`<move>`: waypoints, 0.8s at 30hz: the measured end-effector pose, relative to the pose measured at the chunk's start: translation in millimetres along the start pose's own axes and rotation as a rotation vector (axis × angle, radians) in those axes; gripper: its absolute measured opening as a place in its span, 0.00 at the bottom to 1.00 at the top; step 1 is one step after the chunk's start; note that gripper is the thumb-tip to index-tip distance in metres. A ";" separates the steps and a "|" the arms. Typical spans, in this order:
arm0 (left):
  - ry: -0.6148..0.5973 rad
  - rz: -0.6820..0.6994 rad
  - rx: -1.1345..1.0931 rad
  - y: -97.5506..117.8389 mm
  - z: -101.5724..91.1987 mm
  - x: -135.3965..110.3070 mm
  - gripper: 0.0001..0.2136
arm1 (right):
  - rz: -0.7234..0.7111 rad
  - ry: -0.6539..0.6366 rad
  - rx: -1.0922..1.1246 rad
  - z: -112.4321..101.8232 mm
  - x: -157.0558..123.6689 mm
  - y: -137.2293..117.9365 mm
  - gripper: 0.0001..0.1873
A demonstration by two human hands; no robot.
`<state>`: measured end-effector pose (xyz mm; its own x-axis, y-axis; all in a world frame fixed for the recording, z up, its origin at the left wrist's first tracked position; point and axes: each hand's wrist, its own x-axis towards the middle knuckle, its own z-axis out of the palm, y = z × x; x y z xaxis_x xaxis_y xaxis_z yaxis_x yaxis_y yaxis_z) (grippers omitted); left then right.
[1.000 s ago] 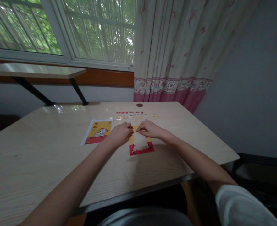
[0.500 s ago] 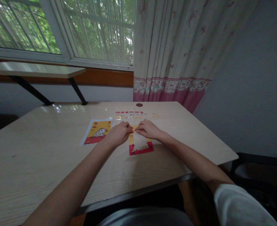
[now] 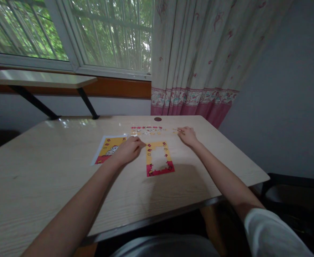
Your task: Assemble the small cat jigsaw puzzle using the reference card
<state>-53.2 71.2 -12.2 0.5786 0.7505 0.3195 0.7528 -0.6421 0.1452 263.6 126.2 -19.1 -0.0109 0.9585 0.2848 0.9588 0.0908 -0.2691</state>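
A partly assembled jigsaw puzzle [image 3: 159, 173] lies on the table, its yellow and red border joined around a bare middle. My left hand [image 3: 130, 150] rests at its upper left corner, index finger stretched to the edge and the other fingers loosely bent; nothing shows in it. Beyond the puzzle's upper right, my right hand [image 3: 188, 136] is over a few loose yellowish puzzle pieces [image 3: 174, 129], thumb and index finger slightly apart. Whether it touches a piece is too small to make out.
A printed picture sheet [image 3: 100, 157] of a white animal on yellow and red lies left of the puzzle, partly behind my left hand. Rows of loose red, white and yellow pieces [image 3: 146, 130] lie beyond. A raised shelf [image 3: 76, 82] stands at the back left.
My right hand has left the puzzle's upper edge and moved right and away to the loose pieces. My left hand has shifted slightly left, uncovering the puzzle's upper left corner.
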 end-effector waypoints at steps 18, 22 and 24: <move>0.017 -0.045 -0.036 5.3 -1.7 1.4 0.15 | 0.005 0.085 0.360 5.3 5.4 12.7 0.08; 0.065 -0.096 -0.209 9.9 0.2 4.2 0.15 | -0.136 0.024 0.807 16.6 -6.4 -18.9 0.15; 0.077 -0.132 -0.295 13.8 0.8 5.1 0.14 | -0.160 -0.087 0.975 20.2 -17.0 -39.6 0.15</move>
<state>-39.5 66.2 -9.3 0.4478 0.8237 0.3479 0.6897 -0.5658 0.4518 220.0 111.8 -31.9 -0.1785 0.9284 0.3260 0.2916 0.3663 -0.8836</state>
